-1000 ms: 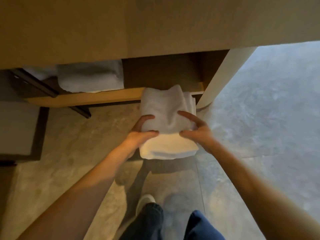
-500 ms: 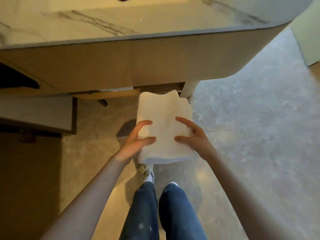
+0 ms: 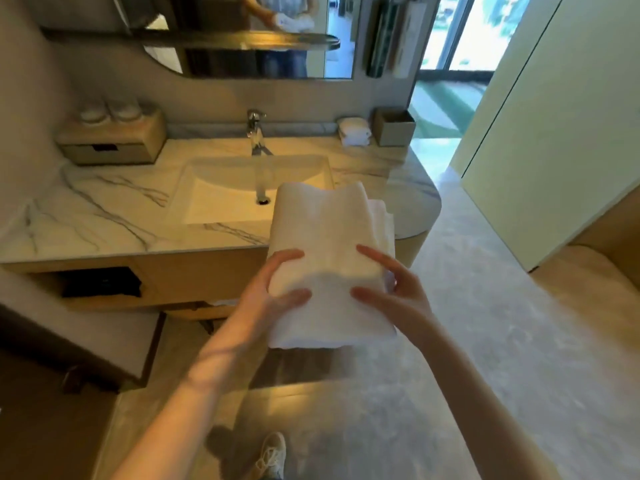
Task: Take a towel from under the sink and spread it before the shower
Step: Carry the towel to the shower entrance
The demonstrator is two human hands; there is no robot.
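Both hands hold a folded white towel (image 3: 329, 268) out in front of the person, in the air above the floor and just in front of the vanity edge. On the towel's left side, the left hand (image 3: 266, 296) grips with the thumb pressed on top and the fingers curled underneath. On the right side, the right hand (image 3: 391, 292) grips with the thumb and one finger lying on top and the remaining fingers tucked around the edge. The towel is thick, folded in several layers, with its far end rising slightly and overlapping the view of the sink (image 3: 242, 188).

Behind the towel is a marble countertop (image 3: 104, 216) with grey veining and a rectangular basin set into it. A chrome faucet (image 3: 256, 133) stands at the back of the basin. At the back left of the counter sits a wooden box (image 3: 114, 140) with white lidded containers on top. At the back right lies a small stack of folded white cloths (image 3: 353, 131), just beside a square open holder (image 3: 394, 128). A mirror (image 3: 242, 36) hangs above the counter. Pale stone floor (image 3: 467, 341) spreads to the right, and one light-coloured shoe (image 3: 272, 455) shows at the bottom.
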